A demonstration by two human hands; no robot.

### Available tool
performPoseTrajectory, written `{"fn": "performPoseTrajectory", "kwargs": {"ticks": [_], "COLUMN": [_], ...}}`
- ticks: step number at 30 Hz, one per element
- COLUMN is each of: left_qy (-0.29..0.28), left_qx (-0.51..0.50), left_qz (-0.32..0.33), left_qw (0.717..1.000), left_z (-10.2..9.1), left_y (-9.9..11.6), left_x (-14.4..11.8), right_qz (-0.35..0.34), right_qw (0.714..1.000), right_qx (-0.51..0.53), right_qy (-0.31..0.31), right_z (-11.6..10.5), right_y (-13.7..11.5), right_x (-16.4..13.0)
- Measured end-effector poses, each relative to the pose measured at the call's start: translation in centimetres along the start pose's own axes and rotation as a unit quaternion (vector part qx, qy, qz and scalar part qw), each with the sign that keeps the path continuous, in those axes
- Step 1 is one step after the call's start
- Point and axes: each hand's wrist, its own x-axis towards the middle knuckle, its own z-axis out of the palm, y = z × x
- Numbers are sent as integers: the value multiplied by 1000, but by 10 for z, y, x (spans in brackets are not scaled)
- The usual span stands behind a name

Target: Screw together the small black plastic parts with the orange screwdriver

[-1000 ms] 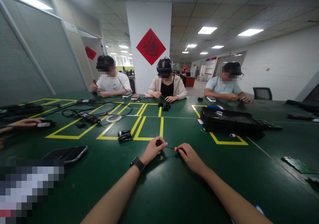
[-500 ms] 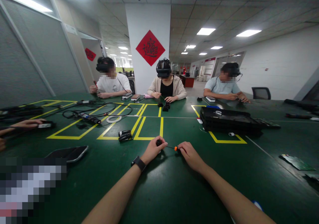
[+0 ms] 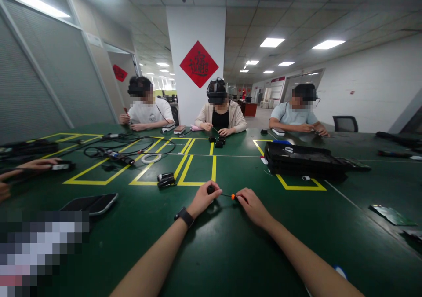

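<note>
My left hand [image 3: 207, 199], with a dark watch on its wrist, is closed around a small round black part [image 3: 210, 190]; its exact kind is hidden by the fingers. My right hand [image 3: 252, 204] is closed on the handle of a screwdriver [image 3: 233, 196] with an orange collar. The thin dark shaft points left, and its tip reaches the fingers of my left hand at the black part. Both hands are just above the green table [image 3: 217, 253], in its middle.
Left of my hands lie two black objects [image 3: 165, 180] and coiled cables [image 3: 118, 156]. A black case [image 3: 303, 160] lies to the right, with a circuit board [image 3: 392, 214] nearer. A black pouch [image 3: 90, 203] is at left. Several people sit around the table; a co-worker's hand [image 3: 41, 164] shows far left.
Almost nothing has moved. Both hands keep their hold on the black part and the screwdriver, and the view has shifted very slightly.
</note>
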Motion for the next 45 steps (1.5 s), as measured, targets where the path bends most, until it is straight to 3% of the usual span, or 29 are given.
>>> {"fn": "performPoseTrajectory", "kwargs": {"ticks": [32, 38, 45], "left_qy": [-8, -28, -23], "left_qx": [-2, -109, -150], "left_qz": [12, -41, -35], "left_qw": [1000, 993, 988], "left_z": [-1, 2, 1], "left_y": [-6, -5, 1], "left_x": [1, 2, 2], "right_qz": [-1, 18, 0], "right_qw": [1000, 998, 999], "right_qx": [22, 54, 39], "right_qy": [-7, -20, -22], "right_z": [-3, -3, -4], "right_y": [0, -1, -2], "right_x": [-2, -2, -2]}}
